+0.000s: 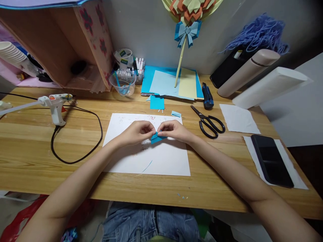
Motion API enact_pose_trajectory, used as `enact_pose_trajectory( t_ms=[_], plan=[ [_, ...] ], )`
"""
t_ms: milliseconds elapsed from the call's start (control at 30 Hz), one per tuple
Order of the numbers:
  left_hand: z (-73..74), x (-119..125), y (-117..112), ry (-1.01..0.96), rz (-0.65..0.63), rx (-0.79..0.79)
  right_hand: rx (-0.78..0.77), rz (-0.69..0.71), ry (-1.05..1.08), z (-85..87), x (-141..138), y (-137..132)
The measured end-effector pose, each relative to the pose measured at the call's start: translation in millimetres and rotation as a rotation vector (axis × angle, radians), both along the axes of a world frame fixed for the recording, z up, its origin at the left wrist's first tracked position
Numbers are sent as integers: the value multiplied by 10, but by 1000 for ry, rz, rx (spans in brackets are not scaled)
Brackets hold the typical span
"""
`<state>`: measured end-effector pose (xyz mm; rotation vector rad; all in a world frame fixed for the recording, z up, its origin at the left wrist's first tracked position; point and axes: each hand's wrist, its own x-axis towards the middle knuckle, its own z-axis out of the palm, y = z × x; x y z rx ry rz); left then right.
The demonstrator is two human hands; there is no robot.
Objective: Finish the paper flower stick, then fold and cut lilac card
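Between my two hands is a small piece of blue paper (156, 138), folded, held just over a white sheet (166, 161) with faint writing on it. My left hand (138, 131) pinches its left part with thumb and forefinger. Close beside it, my right hand (175, 130) pinches the upper edge, the fingertips of both hands almost touching. Behind the hands lie a blue paper square (156, 102) and a small light-blue folded strip (176, 114). A thin blue sliver (147, 166) rests on the white sheet nearer to me.
Black-handled scissors (208, 122) and a utility knife (207, 96) lie to the right, a phone (272, 161) beyond them. On the left stands a glue gun (57, 109) with its looping cable (99, 137). Coloured paper (164, 82) and a plastic cup (122, 84) are at the back.
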<state>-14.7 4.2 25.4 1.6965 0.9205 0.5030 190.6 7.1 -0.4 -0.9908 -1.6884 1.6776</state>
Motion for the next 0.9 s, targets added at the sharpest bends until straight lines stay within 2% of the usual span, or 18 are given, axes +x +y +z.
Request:
enact_pose_trajectory(
  t_ms=[167, 367, 633, 900],
  plan=[
    [37, -26, 29, -31, 18, -197, -10, -73, -9, 13, -24, -17],
    [-27, -38, 44, -32, 38, -348, 5, -73, 0, 25, -25, -25],
    [-56, -34, 58, -22, 68, -377, -1, -95, -3, 20, -40, -34],
    [-17, -44, 61, -16, 30, -387, -32, -85, 15, 28, -33, -25]
  ],
)
